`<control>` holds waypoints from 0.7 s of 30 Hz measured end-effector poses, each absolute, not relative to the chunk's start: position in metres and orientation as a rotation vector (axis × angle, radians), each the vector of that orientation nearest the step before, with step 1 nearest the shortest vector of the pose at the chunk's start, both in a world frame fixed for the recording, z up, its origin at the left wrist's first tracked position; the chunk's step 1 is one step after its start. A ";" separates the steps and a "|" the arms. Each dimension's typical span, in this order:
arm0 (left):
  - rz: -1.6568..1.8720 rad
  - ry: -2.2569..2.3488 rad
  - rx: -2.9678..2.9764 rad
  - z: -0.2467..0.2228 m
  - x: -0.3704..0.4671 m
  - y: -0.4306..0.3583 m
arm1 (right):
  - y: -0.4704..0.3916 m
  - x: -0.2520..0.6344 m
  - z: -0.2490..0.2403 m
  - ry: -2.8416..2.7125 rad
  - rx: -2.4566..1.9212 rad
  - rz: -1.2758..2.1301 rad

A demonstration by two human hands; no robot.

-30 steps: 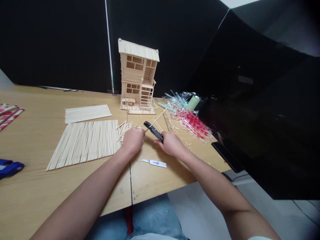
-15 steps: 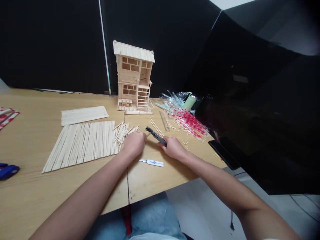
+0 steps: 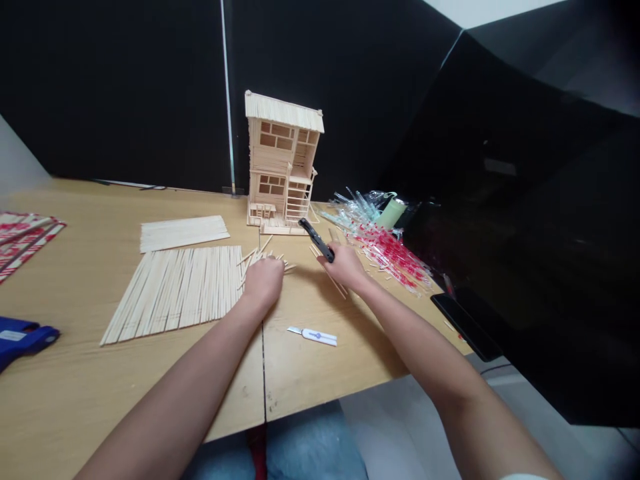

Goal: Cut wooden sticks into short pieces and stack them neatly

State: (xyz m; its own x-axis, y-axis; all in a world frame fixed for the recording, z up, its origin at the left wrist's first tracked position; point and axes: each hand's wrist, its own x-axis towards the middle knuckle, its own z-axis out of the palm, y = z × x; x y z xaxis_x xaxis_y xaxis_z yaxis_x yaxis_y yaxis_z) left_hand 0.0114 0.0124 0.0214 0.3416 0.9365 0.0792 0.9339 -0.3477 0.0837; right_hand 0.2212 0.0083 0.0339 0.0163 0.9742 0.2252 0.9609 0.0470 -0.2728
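My left hand (image 3: 264, 280) is curled over the small pile of short wooden sticks (image 3: 255, 252). Its fingertips are hidden, and stick ends poke out past its right side. Black pliers (image 3: 316, 239) sit in my closed right hand (image 3: 345, 265), their dark head pointing away from me to the upper left. Two or so longer thin sticks (image 3: 338, 287) lie on the table under that hand. Nearer to me rests a white craft knife (image 3: 319, 337), its blade out to the left.
A wooden stick model house (image 3: 285, 160) stands at the back. Left of my hands lie a large stick panel (image 3: 175, 287) and a smaller one (image 3: 185, 232). Red-and-clear plastic packets (image 3: 393, 253), a green cylinder (image 3: 391, 213), a black phone-like slab (image 3: 465, 327) and a blue tool (image 3: 25, 337) flank them.
My left hand has moved left from the pliers' head to the short-stick pile. My right hand, with the pliers, has moved farther from me. The whole view has shifted slightly.
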 end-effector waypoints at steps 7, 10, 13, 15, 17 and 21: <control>0.290 1.745 2.664 0.016 0.011 0.011 | 0.087 0.151 0.033 -2.333 -1.626 0.028; 0.323 1.642 2.716 0.016 0.015 0.000 | 0.112 0.125 0.028 -2.473 -1.528 0.018; 0.279 1.536 2.739 0.017 0.021 -0.012 | 0.124 0.115 0.022 -2.570 -1.460 0.029; 0.247 1.503 2.732 0.018 0.025 -0.017 | 0.127 0.115 0.018 -2.602 -1.449 0.022; 0.212 1.497 2.710 0.019 0.028 -0.018 | 0.128 0.120 0.015 -2.613 -1.457 0.009; 0.218 1.505 2.701 0.015 0.028 -0.014 | 0.127 0.130 0.015 -2.613 -1.457 -0.012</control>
